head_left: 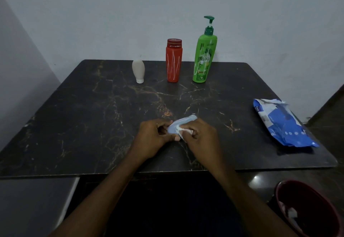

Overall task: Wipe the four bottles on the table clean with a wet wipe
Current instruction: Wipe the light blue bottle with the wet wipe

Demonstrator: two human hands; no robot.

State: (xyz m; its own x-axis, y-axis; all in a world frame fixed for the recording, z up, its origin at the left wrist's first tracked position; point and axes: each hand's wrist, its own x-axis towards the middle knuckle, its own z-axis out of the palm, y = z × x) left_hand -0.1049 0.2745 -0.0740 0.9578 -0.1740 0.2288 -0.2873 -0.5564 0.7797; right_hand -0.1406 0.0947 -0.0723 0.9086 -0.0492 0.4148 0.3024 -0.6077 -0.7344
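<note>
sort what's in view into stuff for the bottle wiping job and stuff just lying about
For the job: pale blue bottle, gripped by the left hand; white wipe, pinched in the right hand; beige tube; red bottle; green pump bottle; blue wipes pack.

Lying about: dark red bin beside the table, something white inside.

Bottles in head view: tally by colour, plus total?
Green bottle: 1
Red bottle: 1
Beige bottle: 1
Pale blue bottle: 1, gripped by the left hand; the right hand holds a wet wipe against it
Total: 4
</note>
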